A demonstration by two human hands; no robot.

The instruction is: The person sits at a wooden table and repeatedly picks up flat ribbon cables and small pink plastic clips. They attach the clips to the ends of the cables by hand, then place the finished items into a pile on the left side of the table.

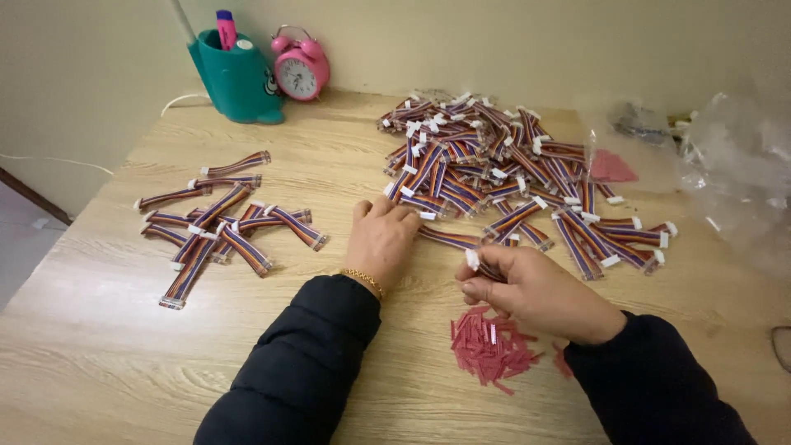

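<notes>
A big heap of short striped ribbon cables (494, 169) with white end plugs lies at the table's far right. My left hand (381, 239), with a gold bracelet, rests palm down at the heap's near edge, fingertips on a cable. My right hand (527, 288) pinches one ribbon cable (478, 262) by its white plug, just above a small pile of red strips (492, 346). A smaller group of the same cables (218, 227) lies spread out to the left.
A teal desk-lamp base with a pen holder (237, 78) and a pink alarm clock (301, 66) stand at the back by the wall. Clear plastic bags (725, 165) lie at the right edge. The wooden table (99, 330) ends at the left.
</notes>
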